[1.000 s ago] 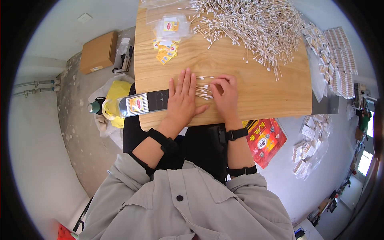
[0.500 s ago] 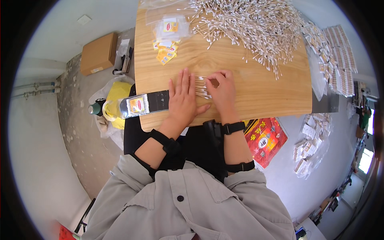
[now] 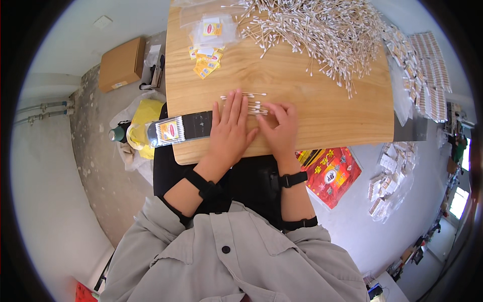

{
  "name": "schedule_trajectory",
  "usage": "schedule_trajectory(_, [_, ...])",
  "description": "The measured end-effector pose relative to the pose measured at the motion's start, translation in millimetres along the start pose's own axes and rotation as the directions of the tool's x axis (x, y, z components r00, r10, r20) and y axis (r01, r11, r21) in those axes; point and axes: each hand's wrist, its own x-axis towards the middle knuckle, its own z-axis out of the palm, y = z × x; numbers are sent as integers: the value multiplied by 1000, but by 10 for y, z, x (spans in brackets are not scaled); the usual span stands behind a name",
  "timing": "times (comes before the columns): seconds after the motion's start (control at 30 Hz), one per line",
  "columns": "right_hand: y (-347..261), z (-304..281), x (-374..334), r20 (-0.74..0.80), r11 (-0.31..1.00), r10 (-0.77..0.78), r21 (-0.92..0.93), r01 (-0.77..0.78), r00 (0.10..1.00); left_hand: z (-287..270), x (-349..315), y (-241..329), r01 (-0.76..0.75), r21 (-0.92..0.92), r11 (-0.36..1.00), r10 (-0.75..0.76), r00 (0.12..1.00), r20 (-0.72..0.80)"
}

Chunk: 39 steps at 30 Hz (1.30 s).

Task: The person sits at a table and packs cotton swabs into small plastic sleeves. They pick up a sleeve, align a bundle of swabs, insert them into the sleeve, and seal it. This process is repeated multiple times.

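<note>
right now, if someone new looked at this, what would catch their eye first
Probably the big pile of cotton swabs heaped at the far side of the wooden table, toward the right. Next, the left hand lying flat over a few loose swabs near the middle, with the right hand at their right end. Then the bright red package, below the table's near edge, right of the right forearm.

Shows smooth, grained wood with a soft sheen on the tabletop [image 3: 332,121]; pairs wooden-looking sticks with matt, fluffy tips in the cotton swabs [image 3: 312,30]. Turns to glossy plastic in the clear bag [image 3: 229,34] and red bag [image 3: 332,176], smooth paper in the yellow cards [image 3: 205,68], matt cardboard in the brown box [image 3: 121,65], dull cloth in the grey shirt [image 3: 201,251].
</note>
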Motion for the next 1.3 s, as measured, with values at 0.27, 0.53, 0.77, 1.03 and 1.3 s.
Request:
schedule_trajectory(0.27, [39, 34, -51, 36, 998, -48, 42, 46, 998, 38, -165, -15, -17, 51, 999, 16, 1000, 24])
schedule_trajectory(0.53, [68, 66, -49, 38, 997, -80, 21, 79, 996, 26, -167, -25, -26, 55, 998, 24, 999, 30])
schedule_trajectory(0.77, [100, 88, -52, 40, 998, -37, 50, 35, 998, 45, -173, -25, -32, 53, 998, 32, 999, 10])
schedule_trajectory(1.03, [44, 26, -29, 49, 995, -79, 62, 76, 996, 45, -181, -44, -40, 6, 999, 40, 999, 9])
schedule_trajectory(1.3, [89, 26, -66, 69, 986, -157, 73, 152, 985, 36, -183, -48, -42, -4, 999, 42, 999, 11])
